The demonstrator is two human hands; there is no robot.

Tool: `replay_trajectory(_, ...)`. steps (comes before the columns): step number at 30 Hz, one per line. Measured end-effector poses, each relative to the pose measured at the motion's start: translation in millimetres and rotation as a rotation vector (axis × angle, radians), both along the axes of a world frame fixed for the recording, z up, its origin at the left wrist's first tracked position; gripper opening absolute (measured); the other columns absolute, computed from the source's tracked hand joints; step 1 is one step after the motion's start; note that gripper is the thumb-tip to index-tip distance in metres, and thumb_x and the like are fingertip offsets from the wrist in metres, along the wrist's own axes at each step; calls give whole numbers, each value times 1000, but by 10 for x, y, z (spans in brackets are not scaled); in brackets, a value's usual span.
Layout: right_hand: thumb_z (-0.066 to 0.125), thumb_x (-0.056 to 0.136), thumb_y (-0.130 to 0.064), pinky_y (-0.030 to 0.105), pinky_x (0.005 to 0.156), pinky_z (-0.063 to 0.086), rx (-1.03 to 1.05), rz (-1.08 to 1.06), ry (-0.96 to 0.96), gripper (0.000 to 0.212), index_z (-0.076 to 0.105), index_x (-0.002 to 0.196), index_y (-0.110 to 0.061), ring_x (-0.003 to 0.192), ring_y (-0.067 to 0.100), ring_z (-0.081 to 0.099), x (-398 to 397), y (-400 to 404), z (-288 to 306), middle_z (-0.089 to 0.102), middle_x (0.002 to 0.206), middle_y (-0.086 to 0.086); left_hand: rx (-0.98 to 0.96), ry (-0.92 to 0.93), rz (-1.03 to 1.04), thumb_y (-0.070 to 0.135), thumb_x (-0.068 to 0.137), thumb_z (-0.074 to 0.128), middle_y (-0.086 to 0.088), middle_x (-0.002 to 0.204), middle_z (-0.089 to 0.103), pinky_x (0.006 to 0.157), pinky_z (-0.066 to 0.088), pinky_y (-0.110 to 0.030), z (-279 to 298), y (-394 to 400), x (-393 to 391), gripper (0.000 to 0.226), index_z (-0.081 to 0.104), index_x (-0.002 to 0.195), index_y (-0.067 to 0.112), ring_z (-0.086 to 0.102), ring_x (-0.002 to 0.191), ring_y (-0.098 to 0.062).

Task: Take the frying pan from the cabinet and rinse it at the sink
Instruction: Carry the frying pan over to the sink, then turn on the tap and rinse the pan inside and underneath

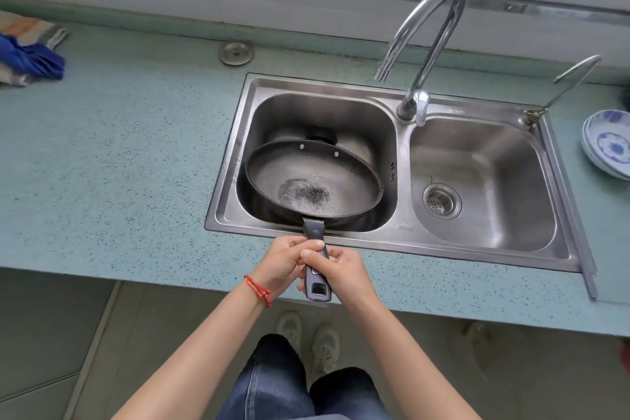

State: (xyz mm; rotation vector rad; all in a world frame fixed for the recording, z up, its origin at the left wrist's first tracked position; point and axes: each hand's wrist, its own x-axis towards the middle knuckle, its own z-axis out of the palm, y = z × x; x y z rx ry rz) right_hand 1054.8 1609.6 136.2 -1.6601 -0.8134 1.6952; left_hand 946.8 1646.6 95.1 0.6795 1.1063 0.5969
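Here, the frying pan (313, 181) is being held in the left basin (371, 119) by its long handle (317, 266), clenched by the left hand (283, 262) and right hand (341, 269); being judged rigid and front-heavy, it is best gripped there.
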Motion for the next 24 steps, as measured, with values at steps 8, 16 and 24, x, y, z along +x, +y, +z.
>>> replay_trajectory(8,69,79,-22,19,53,47,15,41,-41,18,60,64,-19,48,3,57,17,38,-69,58,44,-11,-10,-13,-57,6,75,61,7,40,53,46,42,-14,-34,39,-54,29,42,53,9,55,42,-4)
replay_trajectory(16,57,89,-30,21,50,49,-15,116,-139,18,63,82,-14,48,14,61,476,213,-133,63,61,3,29,202,-129,16,85,58,12,50,45,51,41,-10,120,48,-101,33,47,54,18,46,50,1)
replay_trajectory(24,50,91,-18,15,41,48,134,-253,-243,17,59,81,-8,40,7,61,1399,1148,-230,63,67,11,44,268,19,25,73,67,-16,80,63,67,48,-31,252,-181,-112,25,65,81,1,60,80,-28)
